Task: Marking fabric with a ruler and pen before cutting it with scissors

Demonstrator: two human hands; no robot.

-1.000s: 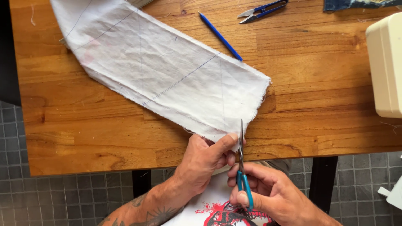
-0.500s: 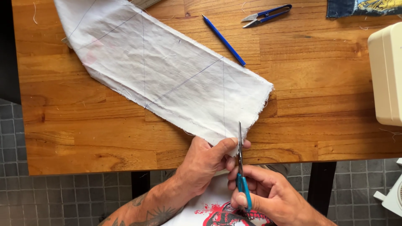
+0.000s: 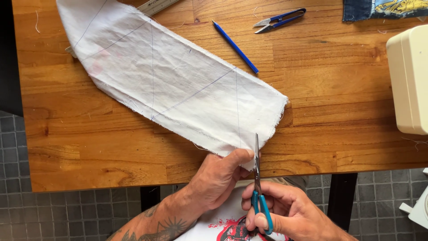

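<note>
R hand (image 3: 285,212) is closed round the teal handles of the scissors (image 3: 257,178), blades pointing straight away from the person, tips at the near edge of the white cloth strip (image 3: 178,85). L hand (image 3: 218,178), just beside it, pinches that edge next to the blades. The strip's long axis runs diagonally, from the hands up and away to the far left (pen lines cross it). Beyond the hands on the wooden table (image 3: 334,102): blue pencil (image 3: 235,46), thread snips (image 3: 278,20).

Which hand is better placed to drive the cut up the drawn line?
Right, likely: the right hand holds the scissors, blades at the white cloth edge. The left hand pinches the cloth beside them.
</note>
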